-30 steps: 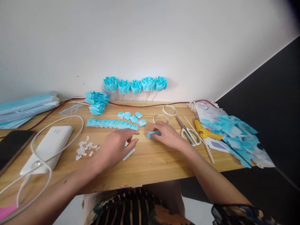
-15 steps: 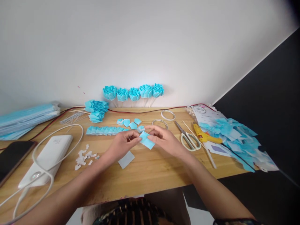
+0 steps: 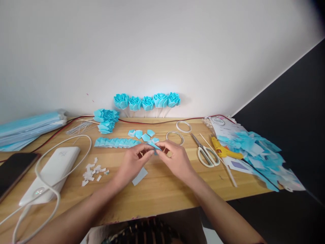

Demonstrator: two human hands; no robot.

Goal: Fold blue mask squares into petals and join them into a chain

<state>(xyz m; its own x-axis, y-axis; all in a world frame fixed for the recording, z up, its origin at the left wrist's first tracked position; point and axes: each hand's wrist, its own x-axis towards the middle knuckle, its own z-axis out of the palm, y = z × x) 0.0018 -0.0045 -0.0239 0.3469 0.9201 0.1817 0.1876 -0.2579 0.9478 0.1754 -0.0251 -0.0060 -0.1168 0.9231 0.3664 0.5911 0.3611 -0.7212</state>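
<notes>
Both my left hand (image 3: pixel 135 159) and my right hand (image 3: pixel 175 157) pinch one small blue fabric piece (image 3: pixel 154 145) between fingertips and thumbs, above the middle of the table. The piece looks folded and is partly hidden by my fingers. Just behind it lie several folded blue petals (image 3: pixel 145 137). To the left runs a row of overlapping blue petals (image 3: pixel 115 142), its right end close to my left hand. A pale square (image 3: pixel 139 177) lies flat on the wood, partly covered by my left hand.
Scissors (image 3: pixel 207 154), a yellow glue gun (image 3: pixel 224 149) and a heap of blue pieces (image 3: pixel 256 152) lie right. Tape rolls (image 3: pixel 183 126) lie behind my right hand. Blue flowers (image 3: pixel 147 103) lean on the wall. White scraps (image 3: pixel 91 173), a power bank (image 3: pixel 54 173) and a phone (image 3: pixel 15 173) lie left.
The blue piece, held out flat and facing me before, now appears folded and narrow between my fingers. My hands have come closer together, and the view has shifted slightly.
</notes>
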